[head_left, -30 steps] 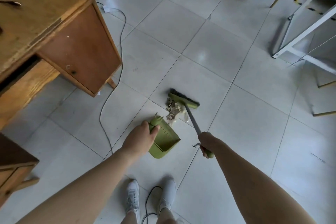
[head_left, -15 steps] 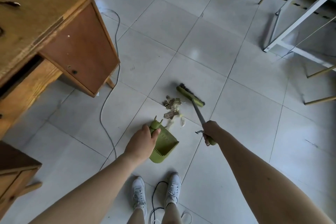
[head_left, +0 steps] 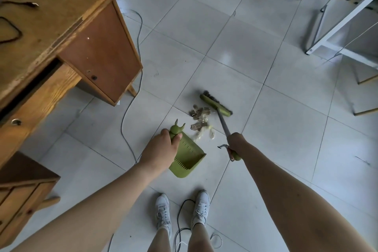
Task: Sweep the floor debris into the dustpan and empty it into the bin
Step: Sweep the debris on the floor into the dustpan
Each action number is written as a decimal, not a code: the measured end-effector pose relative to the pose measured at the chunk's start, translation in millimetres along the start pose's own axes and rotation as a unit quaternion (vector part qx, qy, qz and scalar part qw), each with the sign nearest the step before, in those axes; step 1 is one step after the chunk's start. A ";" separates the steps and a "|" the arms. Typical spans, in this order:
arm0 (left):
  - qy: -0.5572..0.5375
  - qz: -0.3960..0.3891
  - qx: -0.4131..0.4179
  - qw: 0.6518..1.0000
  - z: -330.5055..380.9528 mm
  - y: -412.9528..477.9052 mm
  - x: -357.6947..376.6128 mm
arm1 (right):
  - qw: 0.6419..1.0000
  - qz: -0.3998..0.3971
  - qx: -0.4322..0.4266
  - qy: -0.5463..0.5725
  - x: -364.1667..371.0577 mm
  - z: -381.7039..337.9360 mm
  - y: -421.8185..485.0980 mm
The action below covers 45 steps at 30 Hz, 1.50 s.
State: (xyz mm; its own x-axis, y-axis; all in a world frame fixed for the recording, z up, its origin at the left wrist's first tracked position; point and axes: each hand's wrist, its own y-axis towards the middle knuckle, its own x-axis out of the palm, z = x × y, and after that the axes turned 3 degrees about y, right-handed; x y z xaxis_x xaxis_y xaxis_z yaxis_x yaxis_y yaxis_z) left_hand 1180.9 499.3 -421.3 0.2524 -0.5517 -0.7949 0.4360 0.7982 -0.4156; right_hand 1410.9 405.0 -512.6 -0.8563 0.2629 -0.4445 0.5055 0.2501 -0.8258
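Left hand point(head_left: 161, 149) is gripping the dustpan point(head_left: 188, 155) handle, holding the pan low. Right hand point(head_left: 235, 143) is wrapping the brush point(head_left: 215, 105) handle's end. Debris point(head_left: 199, 115) is lying on the tile between brush head and pan, nearest bits just beside the pan. Head's long axis is running diagonally behind the pile, so I'm judging the next pull goes toward me and left.

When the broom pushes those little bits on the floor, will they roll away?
Probably not roll: the debris looks like flat, ridged scraps, so they should slide on the glossy tile floor. They seem light, so the broom may scatter some. The thin pale bits nearest the dustpan might flutter past it.
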 end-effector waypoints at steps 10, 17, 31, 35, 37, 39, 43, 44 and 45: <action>0.011 0.013 -0.024 1.000 -13.3 -5.9 -12.0 | 0.999 -0.018 0.003 -0.051 -7.6 4.2 -9.1; 0.008 0.018 -0.048 0.999 -23.8 -15.8 -3.4 | 0.998 -0.026 0.007 -0.060 -5.5 11.5 -5.9; 0.021 0.020 -0.042 0.999 -0.3 -9.8 41.8 | 0.985 -0.079 0.142 -0.054 -18.5 11.0 7.0; 0.024 0.022 -0.017 0.999 3.9 -8.1 47.1 | 0.984 -0.062 0.160 -0.039 -16.1 26.1 -4.8; 0.022 0.019 -0.010 1.000 4.1 -8.0 49.0 | 0.983 -0.071 0.165 -0.032 -12.8 38.9 -15.7; 0.019 0.015 -0.005 1.000 3.5 -8.2 50.6 | 0.980 -0.077 0.180 -0.026 -8.2 51.3 -26.1; 0.014 0.006 0.024 1.000 -3.1 -8.2 50.6 | 0.988 -0.083 0.132 -0.010 -0.4 68.5 -37.8; 0.015 0.003 0.028 0.999 -7.3 -9.2 49.5 | 0.992 -0.064 0.105 0.012 1.3 69.9 -42.8; 0.014 0.003 0.031 0.999 -11.4 -10.9 49.2 | 0.995 -0.042 0.084 0.032 2.1 71.2 -48.2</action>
State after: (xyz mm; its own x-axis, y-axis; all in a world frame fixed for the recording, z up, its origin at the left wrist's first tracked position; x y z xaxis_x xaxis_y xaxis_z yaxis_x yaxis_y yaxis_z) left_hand 1178.7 466.2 -461.0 0.2304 -0.5396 -0.8098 0.4871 0.7844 -0.3840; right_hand 1377.2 327.1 -498.5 -0.8837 0.3071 -0.3532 0.4032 0.1162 -0.9077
